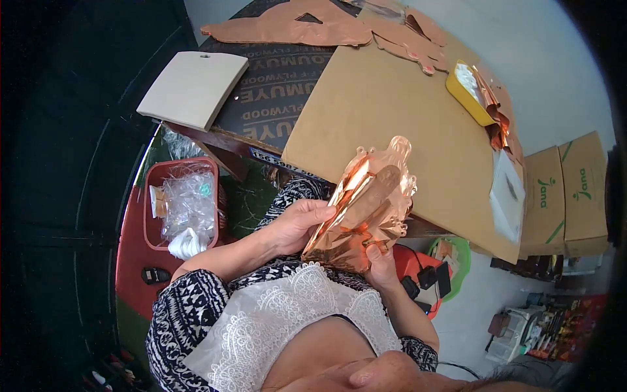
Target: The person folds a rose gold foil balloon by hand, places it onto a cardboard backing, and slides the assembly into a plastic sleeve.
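Observation:
Both hands hold a shiny copper-coloured foil balloon [372, 196], flat and creased, with a scalloped edge, just in front of the table's near edge. My left hand [302, 224] pinches its left side between thumb and fingers. At the lower right, my right hand [381, 264] grips the foil with the thumb on top; its other fingers are hidden behind. More flat copper-coloured foil pieces [287, 25] lie at the far side of the table.
A brown board [366, 108] covers much of the table. On the table are a cream stack [186, 91] and a yellow tray [467, 104] with white contents. A red bin [149, 209] holds clear plastic. Cardboard boxes [545, 196] stand at the right.

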Available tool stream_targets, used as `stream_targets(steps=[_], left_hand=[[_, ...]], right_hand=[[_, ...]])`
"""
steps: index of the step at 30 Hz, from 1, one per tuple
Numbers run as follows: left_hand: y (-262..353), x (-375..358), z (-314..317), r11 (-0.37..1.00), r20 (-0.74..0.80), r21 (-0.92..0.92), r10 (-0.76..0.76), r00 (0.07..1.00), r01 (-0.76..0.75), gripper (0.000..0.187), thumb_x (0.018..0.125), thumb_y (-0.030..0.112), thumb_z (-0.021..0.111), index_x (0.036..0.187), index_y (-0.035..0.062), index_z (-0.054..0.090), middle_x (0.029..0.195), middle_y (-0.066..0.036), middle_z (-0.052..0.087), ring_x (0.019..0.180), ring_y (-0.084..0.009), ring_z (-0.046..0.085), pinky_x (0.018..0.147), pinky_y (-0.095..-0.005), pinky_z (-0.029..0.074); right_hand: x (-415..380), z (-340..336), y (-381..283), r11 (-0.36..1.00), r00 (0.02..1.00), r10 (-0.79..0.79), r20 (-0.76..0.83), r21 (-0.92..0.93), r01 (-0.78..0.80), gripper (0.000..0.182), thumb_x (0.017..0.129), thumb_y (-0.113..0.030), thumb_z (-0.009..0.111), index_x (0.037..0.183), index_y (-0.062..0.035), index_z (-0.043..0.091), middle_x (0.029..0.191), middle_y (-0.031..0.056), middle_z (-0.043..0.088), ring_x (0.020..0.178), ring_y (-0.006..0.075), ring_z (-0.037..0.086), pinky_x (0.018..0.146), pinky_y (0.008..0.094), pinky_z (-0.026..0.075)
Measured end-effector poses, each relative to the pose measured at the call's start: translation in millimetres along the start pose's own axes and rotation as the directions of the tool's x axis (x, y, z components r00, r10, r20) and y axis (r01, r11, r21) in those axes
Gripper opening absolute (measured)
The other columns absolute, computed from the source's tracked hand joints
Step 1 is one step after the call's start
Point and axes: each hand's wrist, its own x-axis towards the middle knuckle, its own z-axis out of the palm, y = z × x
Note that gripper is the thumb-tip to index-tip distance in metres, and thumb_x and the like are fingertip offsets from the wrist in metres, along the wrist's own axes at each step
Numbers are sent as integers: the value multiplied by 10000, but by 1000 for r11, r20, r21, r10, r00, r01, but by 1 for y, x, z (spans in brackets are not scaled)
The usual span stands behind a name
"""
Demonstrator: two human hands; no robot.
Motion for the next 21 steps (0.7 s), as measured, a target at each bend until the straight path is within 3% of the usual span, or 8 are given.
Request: stream_targets(steps=[9, 15, 18, 21], left_hand=[[-1, 0, 2, 999, -83, 19, 27, 996, -25, 221, 909, 181, 620, 953, -30, 669, 921, -130, 688, 783, -169, 662, 730, -308, 552], [1, 2, 10, 979, -197, 191, 106, 975, -68, 160, 886, 109, 640, 931, -41, 672, 858, -84, 684, 714, -111, 635, 650, -256, 533], [4, 0, 11, 905, -223, 417, 187, 957, -79, 104, 879, 68, 631, 893, -29, 664, 819, -44, 667, 697, -71, 599, 626, -236, 508], [4, -1, 14, 837, -219, 532, 282, 934, -128, 62, 873, 44, 626, 848, -12, 635, 799, -18, 647, 690, -50, 573, 611, -222, 486]], right_hand=[[0, -6, 1, 999, 999, 32, 13, -4, -32, 538, 876, -269, 664, 1317, -44, 455, 1280, 76, 530, 1167, 204, 520, 1005, 361, 420], [1, 2, -4, 999, 998, 44, 38, 30, -45, 524, 873, -265, 668, 1305, -46, 469, 1275, 73, 535, 1169, 197, 518, 1011, 361, 414], [-1, 3, -5, 999, 999, 43, 13, 3, -43, 454, 883, -255, 657, 1261, -46, 515, 1210, 65, 581, 1086, 177, 569, 944, 331, 461], [-3, -2, -2, 994, 996, 70, -54, -84, -74, 358, 902, -258, 636, 1185, -51, 566, 1043, 32, 628, 896, 119, 592, 769, 262, 480]])
